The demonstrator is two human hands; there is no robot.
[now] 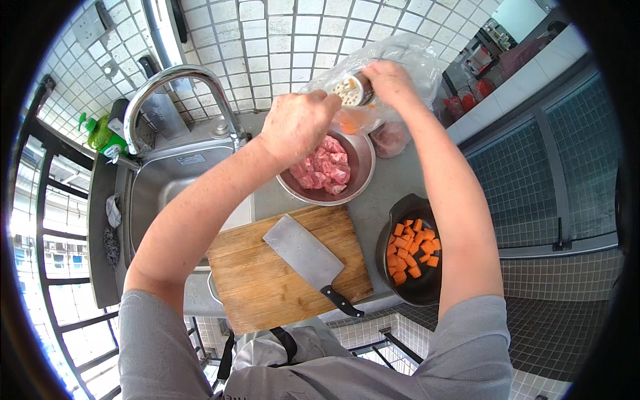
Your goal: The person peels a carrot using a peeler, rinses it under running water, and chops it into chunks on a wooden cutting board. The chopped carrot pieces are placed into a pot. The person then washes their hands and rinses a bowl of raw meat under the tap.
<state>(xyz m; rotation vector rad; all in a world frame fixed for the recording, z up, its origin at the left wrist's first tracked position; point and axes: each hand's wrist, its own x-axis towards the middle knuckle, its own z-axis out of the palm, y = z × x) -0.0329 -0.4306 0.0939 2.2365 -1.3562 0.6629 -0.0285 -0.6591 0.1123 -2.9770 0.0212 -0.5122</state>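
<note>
My left hand [301, 124] is closed around the gathered edge of a clear plastic bag [405, 52], above the metal bowl. Orange scraps [354, 121] show through the bag. In my right hand [390, 82] is a small perforated cup [349, 91] with a pale, hole-dotted face and a brown side, tilted at the bag; its exact kind is unclear. Chunks of raw meat [325, 167] fill the steel bowl [361, 187] below my left hand. Nearer me, a cleaver [305, 252] lies across the wooden cutting board [250, 280], its black handle at the front right corner.
Diced carrots [410, 245] sit in a dark pot [417, 296], partly covered by my right arm. A bagged item [391, 139] rests beside the bowl. On the left are the sink [165, 175], a curved faucet [200, 72] and a green soap bottle [102, 135].
</note>
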